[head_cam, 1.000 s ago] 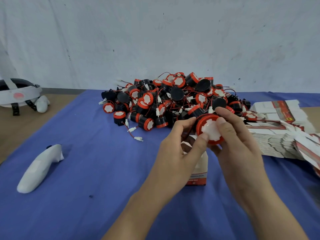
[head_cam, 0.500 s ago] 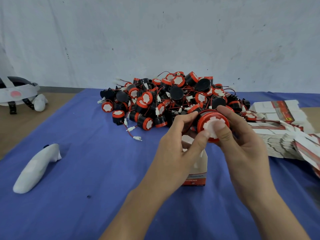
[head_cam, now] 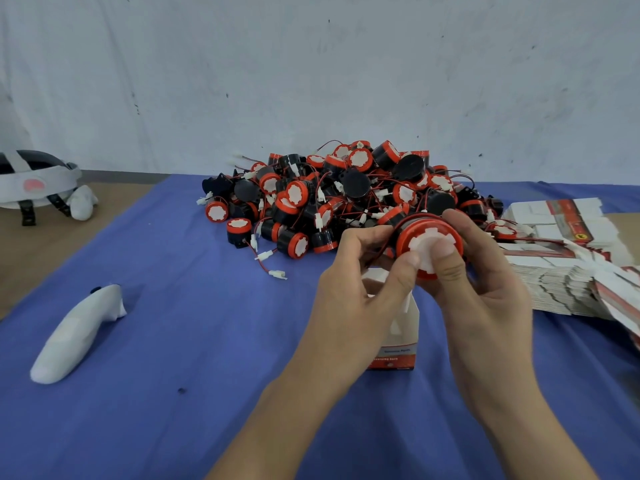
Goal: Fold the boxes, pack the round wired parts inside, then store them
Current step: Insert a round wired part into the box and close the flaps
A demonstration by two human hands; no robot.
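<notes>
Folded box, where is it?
The folded box stands on the blue cloth, centre-right in head view, behind the left hand, under the round wired part.

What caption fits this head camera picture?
Left hand and right hand hold a round wired part near an open box.

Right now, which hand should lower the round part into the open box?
Probably the right hand: its fingers wrap the round part, just above the open box. The left hand only pinches the part's edge, and could steady the box.
</notes>
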